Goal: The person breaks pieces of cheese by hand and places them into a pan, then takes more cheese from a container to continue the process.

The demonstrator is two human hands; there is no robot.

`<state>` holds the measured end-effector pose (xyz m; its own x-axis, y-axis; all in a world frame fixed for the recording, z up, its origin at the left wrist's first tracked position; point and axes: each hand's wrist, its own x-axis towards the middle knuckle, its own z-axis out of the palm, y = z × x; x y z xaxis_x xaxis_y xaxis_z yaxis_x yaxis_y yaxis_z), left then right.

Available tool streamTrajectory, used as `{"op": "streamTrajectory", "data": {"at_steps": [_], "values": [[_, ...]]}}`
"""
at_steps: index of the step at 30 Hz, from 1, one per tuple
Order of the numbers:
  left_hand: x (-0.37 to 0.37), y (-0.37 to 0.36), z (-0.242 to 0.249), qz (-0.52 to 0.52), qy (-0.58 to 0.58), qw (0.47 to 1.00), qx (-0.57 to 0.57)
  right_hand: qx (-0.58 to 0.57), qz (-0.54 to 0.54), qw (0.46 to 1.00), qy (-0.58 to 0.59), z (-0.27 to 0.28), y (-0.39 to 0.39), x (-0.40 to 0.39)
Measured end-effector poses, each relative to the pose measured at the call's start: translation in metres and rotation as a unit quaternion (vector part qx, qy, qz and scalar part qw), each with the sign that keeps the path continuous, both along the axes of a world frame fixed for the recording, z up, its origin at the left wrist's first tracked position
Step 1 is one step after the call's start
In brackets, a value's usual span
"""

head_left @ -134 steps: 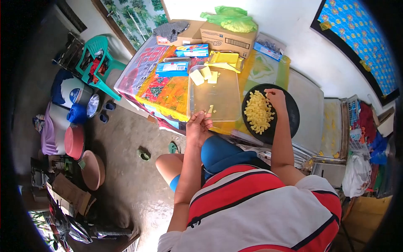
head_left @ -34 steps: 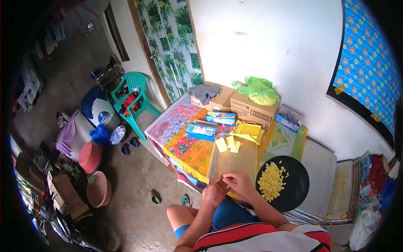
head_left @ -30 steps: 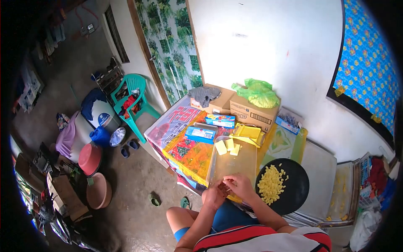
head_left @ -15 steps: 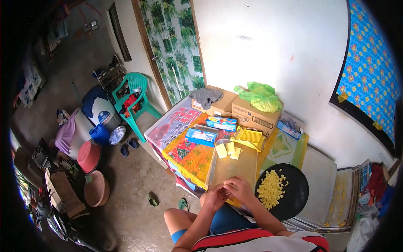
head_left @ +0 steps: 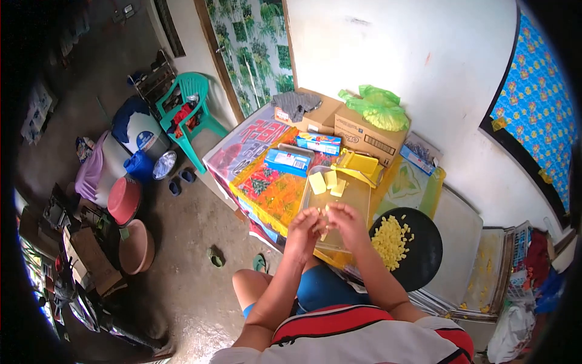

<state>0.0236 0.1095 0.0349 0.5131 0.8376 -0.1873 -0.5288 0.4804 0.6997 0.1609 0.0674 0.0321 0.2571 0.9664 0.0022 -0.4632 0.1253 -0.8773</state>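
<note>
My left hand [head_left: 305,229] and my right hand [head_left: 347,224] are raised close together over the near part of a clear tray [head_left: 345,242]. Their fingers are bent and pinched around small pale yellow bits, too small to make out well. A few flat yellow slabs [head_left: 317,183] lie at the tray's far end. Right of the tray stands a round black pan [head_left: 427,252], with many small yellow pieces [head_left: 391,244] heaped on its left side. A yellow slicer-like plastic item [head_left: 357,168] sits behind the tray.
Blue boxes [head_left: 287,162], a cardboard carton [head_left: 367,136] and a green plastic bag [head_left: 379,108] are on the table. Metal trays [head_left: 451,255] lie to the right. A green chair [head_left: 193,91], a pink basin [head_left: 136,247] and slippers [head_left: 260,263] are at the left.
Both hands have moved forward over the tray, from its near edge, and are a little further apart. The camera view has shifted slightly.
</note>
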Motion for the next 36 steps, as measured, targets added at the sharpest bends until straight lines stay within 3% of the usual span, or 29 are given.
{"op": "streamTrajectory", "data": {"at_steps": [1, 4, 12, 36], "values": [[0.001, 0.0, 0.012, 0.017, -0.006, 1.0, 0.025, 0.005, 0.007, 0.998, 0.059, 0.013, 0.001, 0.0], [0.003, -0.004, 0.05, 0.044, -0.003, 0.99, 0.13, 0.052, 0.025, 0.994, 0.092, 0.041, 0.006, -0.002], [0.001, -0.007, 0.073, 0.136, -0.013, 0.96, 0.244, 0.115, 0.036, 0.992, 0.045, 0.072, 0.006, -0.016], [-0.019, -0.015, 0.073, 0.165, 0.028, 0.953, 0.251, 0.141, -0.045, 0.986, -0.075, 0.082, -0.006, -0.045]]}}
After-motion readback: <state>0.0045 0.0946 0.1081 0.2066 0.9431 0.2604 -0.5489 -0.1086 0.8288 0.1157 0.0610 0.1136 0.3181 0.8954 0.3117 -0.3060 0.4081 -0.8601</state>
